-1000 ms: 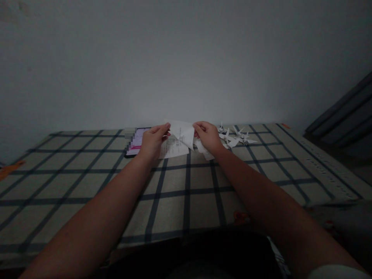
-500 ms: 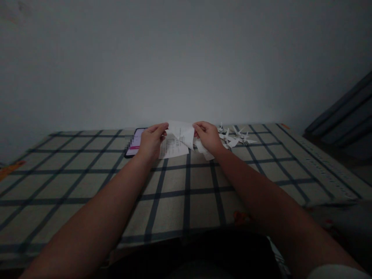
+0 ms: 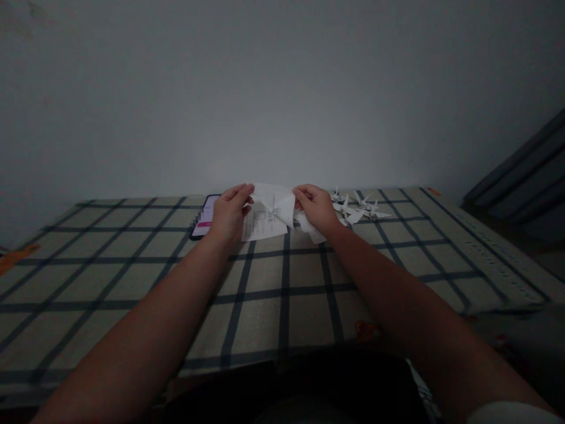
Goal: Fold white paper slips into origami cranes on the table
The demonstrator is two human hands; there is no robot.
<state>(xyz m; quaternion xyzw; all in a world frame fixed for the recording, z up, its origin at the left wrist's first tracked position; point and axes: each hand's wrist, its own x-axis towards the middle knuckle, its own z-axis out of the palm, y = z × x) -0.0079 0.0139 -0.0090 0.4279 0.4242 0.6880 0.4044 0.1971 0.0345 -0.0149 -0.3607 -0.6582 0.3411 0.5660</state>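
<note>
Between my hands is a sheet of white paper (image 3: 282, 200), raised off the table and bent, with its upper corners pinched. My left hand (image 3: 230, 213) grips the left corner between thumb and fingers. On the other side my right hand (image 3: 315, 206) pinches the right corner. A printed sheet (image 3: 263, 228) shows just below and behind; whether it is part of the same paper I cannot tell. Several folded white paper cranes (image 3: 348, 209) sit to the right of my right hand. Some more white paper (image 3: 316, 237) lies partly under that hand.
A phone (image 3: 202, 227) with a lit screen lies left of my left hand, partly hidden by it. The table is covered with a checked cloth (image 3: 260, 318). A grey wall (image 3: 282, 94) rises at the table's back edge.
My left hand has shifted very slightly left and up with its corner of the paper. My right hand holds its corner in nearly the same place.
</note>
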